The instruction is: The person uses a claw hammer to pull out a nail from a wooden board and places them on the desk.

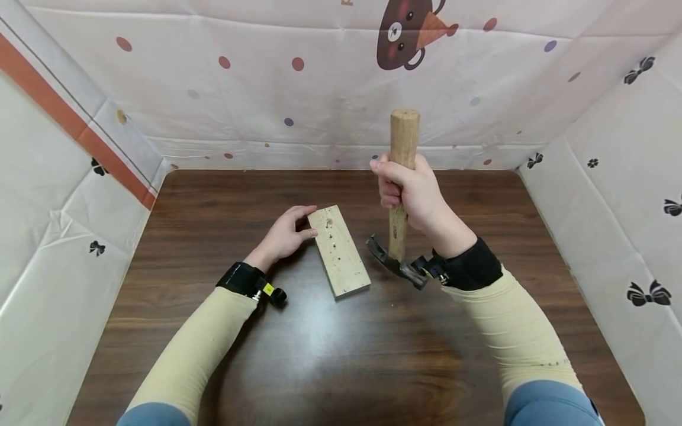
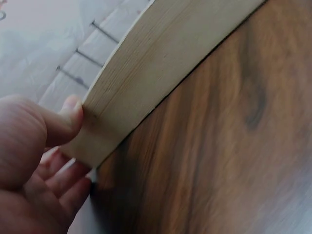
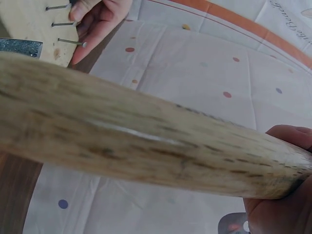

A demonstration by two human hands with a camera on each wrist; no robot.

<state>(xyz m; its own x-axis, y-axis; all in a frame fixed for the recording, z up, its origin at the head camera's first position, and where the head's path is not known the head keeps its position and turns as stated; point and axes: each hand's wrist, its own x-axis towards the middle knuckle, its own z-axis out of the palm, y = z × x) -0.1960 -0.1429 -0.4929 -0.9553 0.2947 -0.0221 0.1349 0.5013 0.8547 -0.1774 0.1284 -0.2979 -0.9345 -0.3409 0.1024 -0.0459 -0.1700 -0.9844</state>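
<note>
A pale wooden board point(image 1: 343, 260) lies flat on the table, angled slightly. My left hand point(image 1: 288, 234) grips its far left corner, thumb along the long side and fingers at the end. Three nails point(image 2: 89, 58) stand up from the board in the left wrist view; from the head they show only as small dark marks. My right hand point(image 1: 418, 192) is wrapped around the wooden handle of a claw hammer point(image 1: 404, 136), held with the handle upright. Its dark metal head point(image 1: 385, 258) hangs at the bottom, right of the board and apart from it. The handle point(image 3: 146, 131) fills much of the right wrist view.
The dark brown wooden table point(image 1: 319, 367) spreads around the board. A white sheet point(image 1: 256, 100) with dots and a bear print rises behind the far edge, and similar patterned sheets stand along the left and right sides. Each wrist wears a black strap point(image 1: 474, 266) with a small camera.
</note>
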